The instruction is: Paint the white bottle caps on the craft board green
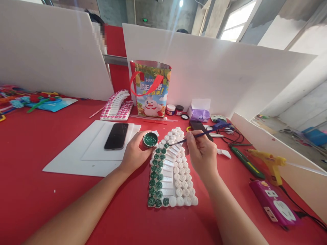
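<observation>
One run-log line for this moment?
left hand: holds pot of green paint | right hand: holds paintbrush, tip at green rosette | rosette piece: left side mostly green, right side white

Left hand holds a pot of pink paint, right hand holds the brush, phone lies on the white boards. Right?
Colour's wrong: the head view shows green paint in the pot, not pink. The rest stands: left hand holds the pot, right hand holds the brush, phone lies on the white boards.

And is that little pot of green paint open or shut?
It's open. The pot has no lid over its mouth, so you can see shiny green paint inside the rim.
</observation>
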`<state>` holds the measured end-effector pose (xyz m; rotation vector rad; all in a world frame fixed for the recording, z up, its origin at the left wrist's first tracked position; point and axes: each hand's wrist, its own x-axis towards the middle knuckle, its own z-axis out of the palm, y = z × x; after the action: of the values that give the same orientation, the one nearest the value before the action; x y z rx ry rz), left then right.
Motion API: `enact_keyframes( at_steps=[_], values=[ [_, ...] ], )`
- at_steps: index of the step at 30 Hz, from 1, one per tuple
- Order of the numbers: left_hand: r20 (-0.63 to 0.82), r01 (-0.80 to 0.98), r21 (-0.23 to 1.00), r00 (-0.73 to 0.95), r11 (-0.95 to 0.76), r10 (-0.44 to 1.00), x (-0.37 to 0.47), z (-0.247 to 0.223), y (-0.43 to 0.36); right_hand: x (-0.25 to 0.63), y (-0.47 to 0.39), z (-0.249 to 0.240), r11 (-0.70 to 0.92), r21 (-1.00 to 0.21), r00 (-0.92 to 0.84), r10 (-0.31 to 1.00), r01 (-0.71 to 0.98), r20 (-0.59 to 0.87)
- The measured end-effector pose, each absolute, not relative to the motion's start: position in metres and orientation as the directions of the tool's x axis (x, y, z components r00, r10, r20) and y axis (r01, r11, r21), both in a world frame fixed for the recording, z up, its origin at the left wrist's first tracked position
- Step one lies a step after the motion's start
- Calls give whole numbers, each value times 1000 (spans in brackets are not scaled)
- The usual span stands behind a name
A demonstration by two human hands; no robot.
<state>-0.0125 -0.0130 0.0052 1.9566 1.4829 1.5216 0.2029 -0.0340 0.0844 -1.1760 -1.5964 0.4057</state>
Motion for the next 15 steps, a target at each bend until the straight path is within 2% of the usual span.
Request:
enact_keyframes(
  at_steps=[15],
  values=[
    [582, 558, 692, -58, -457, 811, -12, 7, -13, 202, -36, 83, 461, -718, 15, 836, 522, 548]
  ],
)
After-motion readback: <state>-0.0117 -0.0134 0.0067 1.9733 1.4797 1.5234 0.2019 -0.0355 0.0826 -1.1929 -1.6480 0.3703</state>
